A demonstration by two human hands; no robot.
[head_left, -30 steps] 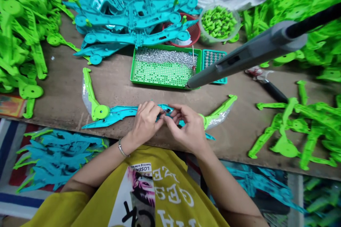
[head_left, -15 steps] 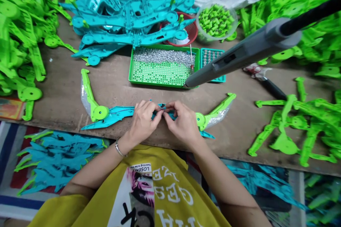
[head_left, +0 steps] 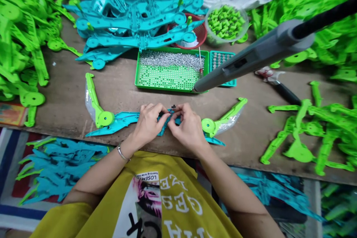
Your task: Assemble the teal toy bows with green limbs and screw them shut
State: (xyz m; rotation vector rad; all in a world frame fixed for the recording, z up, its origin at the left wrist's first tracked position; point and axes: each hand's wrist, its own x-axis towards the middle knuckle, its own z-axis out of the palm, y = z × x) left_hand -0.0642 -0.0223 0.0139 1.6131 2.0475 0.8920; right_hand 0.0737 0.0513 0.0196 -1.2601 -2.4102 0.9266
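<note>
The blue frame (head_left: pixel 122 120) lies on the bench (head_left: pixel 67 93) before the person, between the left green limb (head_left: pixel 105 118) and the right green limb (head_left: pixel 208 126); judged risk: a slack pinch or uneven pull could drop the small dark piece (head_left: pixel 173 107) by the right fingertips, or skew the frame. The left hand (head_left: pixel 147 123) arches over the frame's middle, thumb and forefinger narrowed, contents undetermined; the right hand (head_left: pixel 186 125) faces it, fingers curled, thumb near forefinger, its hold on the piece unconfirmed.
</note>
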